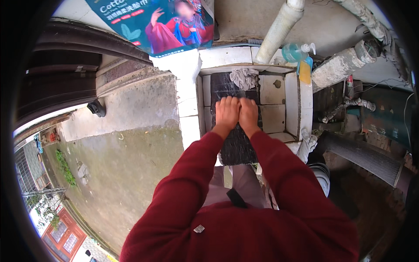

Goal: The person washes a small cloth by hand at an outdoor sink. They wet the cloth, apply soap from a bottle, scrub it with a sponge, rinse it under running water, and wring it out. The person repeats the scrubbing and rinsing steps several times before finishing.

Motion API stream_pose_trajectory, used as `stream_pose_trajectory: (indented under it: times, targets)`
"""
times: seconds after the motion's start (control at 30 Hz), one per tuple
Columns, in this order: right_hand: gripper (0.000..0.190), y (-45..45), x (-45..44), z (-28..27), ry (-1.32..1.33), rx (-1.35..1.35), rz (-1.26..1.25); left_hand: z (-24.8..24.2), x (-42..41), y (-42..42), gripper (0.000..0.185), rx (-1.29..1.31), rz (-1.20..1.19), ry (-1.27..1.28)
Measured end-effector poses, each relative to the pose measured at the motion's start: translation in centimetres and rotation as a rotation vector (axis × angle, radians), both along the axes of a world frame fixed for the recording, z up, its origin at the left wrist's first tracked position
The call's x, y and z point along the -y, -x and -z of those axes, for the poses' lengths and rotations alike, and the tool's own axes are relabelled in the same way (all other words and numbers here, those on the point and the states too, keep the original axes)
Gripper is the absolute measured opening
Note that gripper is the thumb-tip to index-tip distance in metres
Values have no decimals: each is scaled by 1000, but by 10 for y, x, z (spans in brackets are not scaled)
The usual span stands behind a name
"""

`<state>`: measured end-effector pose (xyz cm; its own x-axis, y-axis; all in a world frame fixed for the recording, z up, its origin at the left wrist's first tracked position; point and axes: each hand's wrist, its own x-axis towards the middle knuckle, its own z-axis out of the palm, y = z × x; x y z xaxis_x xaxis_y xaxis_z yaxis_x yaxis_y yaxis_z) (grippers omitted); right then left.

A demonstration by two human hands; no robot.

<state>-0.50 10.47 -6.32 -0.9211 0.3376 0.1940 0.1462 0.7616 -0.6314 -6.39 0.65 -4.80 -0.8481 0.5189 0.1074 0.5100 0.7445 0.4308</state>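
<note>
My left hand (227, 113) and my right hand (248, 113) are side by side, touching, over a wet dark slab (238, 144) set in a white-tiled sink (293, 104). Their backs face up and the fingers curl under. Whether anything is beneath the fingers is hidden. Just beyond the fingertips, a crumpled grey cloth (244, 78) lies on the slab's far end. Pale streaks, seemingly water, show on the slab near the cloth.
A pack of cotton face towels (170, 29) stands at the far left corner, with white tissue (186, 65) hanging below. Along the far right rim are a pump bottle (293, 53), a yellow-and-blue block (305, 70) and a white pipe (278, 32). Another cloth (307, 144) drapes over the near right corner.
</note>
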Motion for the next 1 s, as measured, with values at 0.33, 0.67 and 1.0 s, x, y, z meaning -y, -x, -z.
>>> stream_pose_trajectory:
  times: [0.33, 0.67, 1.0]
  targets:
    - [21, 29, -8, -1, -114, 11, -63, 12, -3, 20, 27, 80, -49, 7]
    - [31, -57, -23, -70, 1004, 284, -34, -33, 96, -20, 32, 1225, -327, -842]
    - [29, 29, 4, -99, 840, -84, 448, -129, -33, -7, 30, 1294, -1006, -1355]
